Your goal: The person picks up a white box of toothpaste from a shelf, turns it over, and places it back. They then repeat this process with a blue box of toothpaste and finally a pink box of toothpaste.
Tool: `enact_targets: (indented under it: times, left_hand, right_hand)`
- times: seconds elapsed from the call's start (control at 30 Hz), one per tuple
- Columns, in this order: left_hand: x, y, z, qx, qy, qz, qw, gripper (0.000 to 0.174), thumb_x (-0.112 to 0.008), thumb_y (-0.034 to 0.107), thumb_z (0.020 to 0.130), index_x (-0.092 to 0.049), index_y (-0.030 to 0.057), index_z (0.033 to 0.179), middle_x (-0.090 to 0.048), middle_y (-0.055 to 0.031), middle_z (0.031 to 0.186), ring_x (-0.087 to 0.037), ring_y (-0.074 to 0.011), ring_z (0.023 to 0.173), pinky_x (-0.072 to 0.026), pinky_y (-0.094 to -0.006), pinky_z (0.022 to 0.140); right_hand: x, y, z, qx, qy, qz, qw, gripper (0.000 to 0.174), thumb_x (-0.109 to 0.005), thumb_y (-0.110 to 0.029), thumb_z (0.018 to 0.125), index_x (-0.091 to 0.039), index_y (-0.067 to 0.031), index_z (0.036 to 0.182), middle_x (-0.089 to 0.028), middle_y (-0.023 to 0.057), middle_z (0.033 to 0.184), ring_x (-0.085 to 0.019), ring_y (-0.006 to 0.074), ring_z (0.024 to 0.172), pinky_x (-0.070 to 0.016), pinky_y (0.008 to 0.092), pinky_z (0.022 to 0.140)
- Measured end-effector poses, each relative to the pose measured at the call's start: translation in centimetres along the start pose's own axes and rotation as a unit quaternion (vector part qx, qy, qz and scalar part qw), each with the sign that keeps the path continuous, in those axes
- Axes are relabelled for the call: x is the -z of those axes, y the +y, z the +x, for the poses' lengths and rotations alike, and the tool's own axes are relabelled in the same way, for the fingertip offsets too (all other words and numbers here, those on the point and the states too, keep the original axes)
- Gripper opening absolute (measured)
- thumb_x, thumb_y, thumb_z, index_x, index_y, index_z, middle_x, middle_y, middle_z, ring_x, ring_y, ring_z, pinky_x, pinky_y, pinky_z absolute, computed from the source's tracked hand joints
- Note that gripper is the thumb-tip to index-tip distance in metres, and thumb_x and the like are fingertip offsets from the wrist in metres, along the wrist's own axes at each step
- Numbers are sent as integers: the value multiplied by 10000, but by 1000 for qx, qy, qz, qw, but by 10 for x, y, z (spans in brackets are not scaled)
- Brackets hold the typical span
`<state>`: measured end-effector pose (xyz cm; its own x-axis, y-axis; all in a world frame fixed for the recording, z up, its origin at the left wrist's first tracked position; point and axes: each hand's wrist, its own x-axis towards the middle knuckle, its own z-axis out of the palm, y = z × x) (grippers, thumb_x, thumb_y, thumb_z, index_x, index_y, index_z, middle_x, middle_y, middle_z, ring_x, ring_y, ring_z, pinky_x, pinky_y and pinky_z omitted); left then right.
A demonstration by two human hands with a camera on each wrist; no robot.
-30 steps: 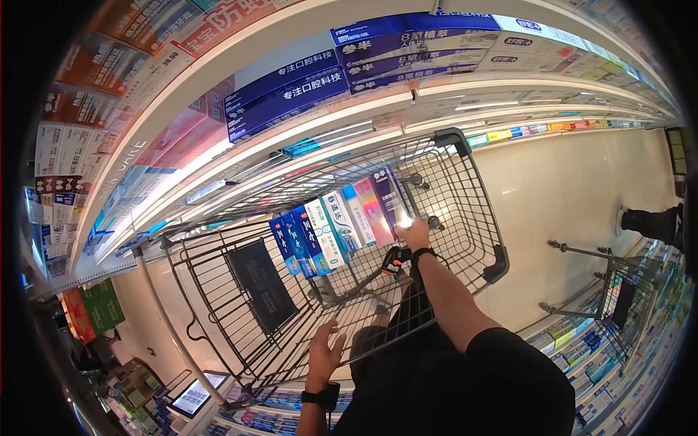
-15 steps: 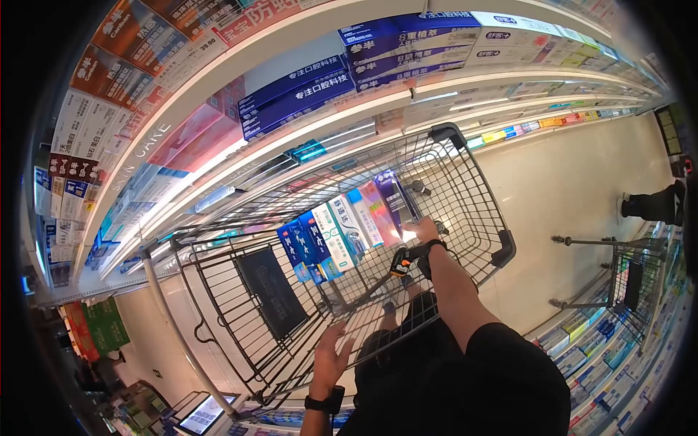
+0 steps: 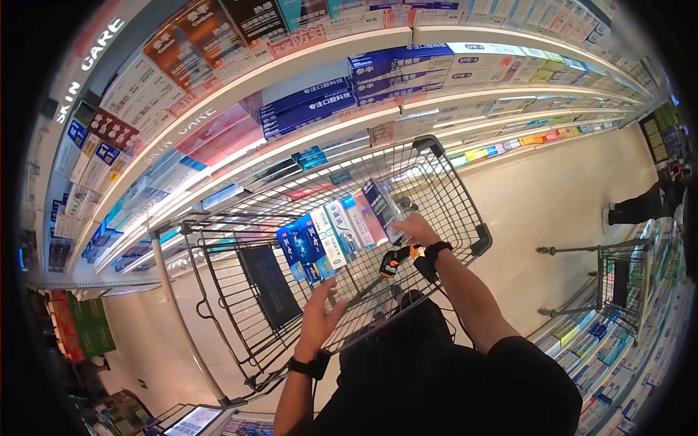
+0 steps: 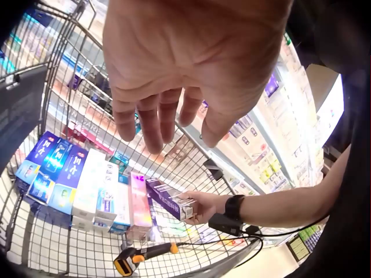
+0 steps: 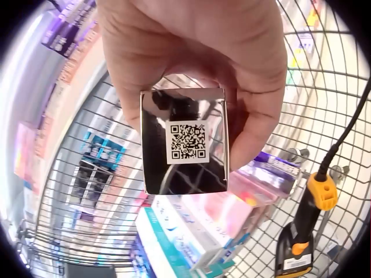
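My right hand (image 3: 420,231) grips a dark purple toothpaste box (image 3: 379,206) over the shopping cart (image 3: 349,309). The box's shiny silver end (image 5: 153,174), with a white QR code label (image 5: 188,142), faces the right wrist camera. My left hand (image 3: 320,316) is held over the cart's near side, its fingers loosely bent and nothing in them; in the left wrist view its palm (image 4: 191,63) shows. A row of toothpaste boxes stands in the cart: blue ones (image 3: 299,243), white ones (image 3: 327,232) and a pink one (image 4: 139,200). Another purple box (image 5: 269,174) lies beside them.
A black-and-orange handheld scanner (image 5: 298,237) on a cable hangs in the cart. Shelves of boxed goods (image 3: 313,102) run along the far side. To the right are a second cart (image 3: 618,280) and a person's dark-clothed legs (image 3: 636,203). A tablet screen (image 3: 193,421) shows at bottom left.
The purple box in my right hand has tilted and moved away from the pink box. My left hand has moved up and in, closer to the blue boxes. The head view has shifted.
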<state>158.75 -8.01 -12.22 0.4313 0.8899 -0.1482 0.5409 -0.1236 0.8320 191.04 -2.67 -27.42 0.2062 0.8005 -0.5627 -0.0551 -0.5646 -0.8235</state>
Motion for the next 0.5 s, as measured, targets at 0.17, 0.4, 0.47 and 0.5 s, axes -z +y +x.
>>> enact_targets:
  times: [0.17,0.4,0.47,0.5]
  left_hand:
    - [-3,0,42,46,-20,-262,964,705,-699,185,875,-316,-18,1431,-539,-181,1259,-590,-197,1037,-510,-299,822]
    - [20,61,36,94,62,-512,852,437,-661,349,903,-476,103,1214,-584,-31,1078,-583,-158,1022,-501,-361,783]
    - [23,53,33,42,77,-556,827,407,-641,334,920,-481,102,1214,-593,-37,1045,-610,-168,966,-522,-389,765]
    - [26,47,33,18,80,-558,826,375,-596,340,947,-487,99,1213,-616,-62,1065,-637,-199,946,-545,-408,782]
  right_hand:
    - [-42,-43,-90,250,54,-138,957,417,-801,-316,694,-517,-24,779,-553,66,651,-555,172,573,-454,319,534]
    - [-121,-105,-206,446,106,-215,862,502,-818,-177,683,-497,-42,1046,-554,118,1010,-569,255,898,-470,342,713]
    - [-127,-110,-225,477,62,-198,854,532,-811,-162,690,-496,-42,1102,-541,138,1121,-565,286,1010,-481,359,773]
    - [-129,-112,-234,489,28,-194,850,542,-807,-154,695,-495,-43,1124,-531,145,1164,-557,297,1054,-482,365,802]
